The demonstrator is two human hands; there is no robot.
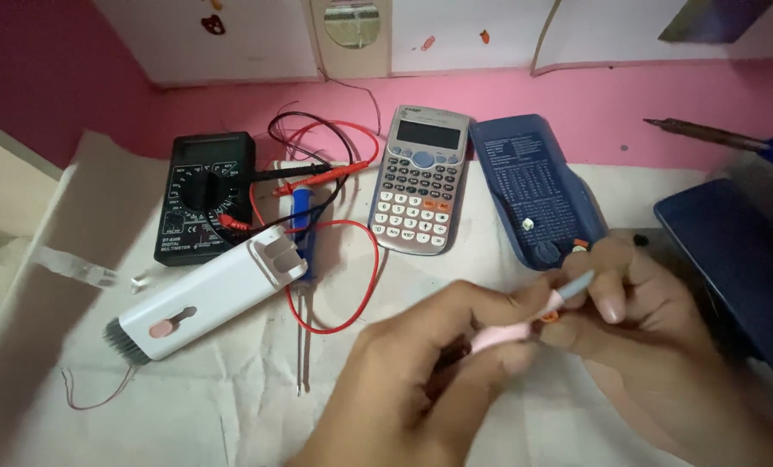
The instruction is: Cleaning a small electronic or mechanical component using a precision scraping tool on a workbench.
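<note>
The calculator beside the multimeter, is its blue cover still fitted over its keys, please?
No, the calculator lies with keys bare, and its blue cover rests separately beside it.

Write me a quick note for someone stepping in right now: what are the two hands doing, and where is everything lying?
Left hand: closed around a slim pink tool.
Right hand: fingers pinch the tool's pale grey tip end.
On the white cloth: white cleaning kit with brush, black multimeter with red and black leads, grey calculator, its blue cover beside it.
Done: the pink tool is in hand.
Left: cannot tell whether the tip is going on or coming off.
</note>
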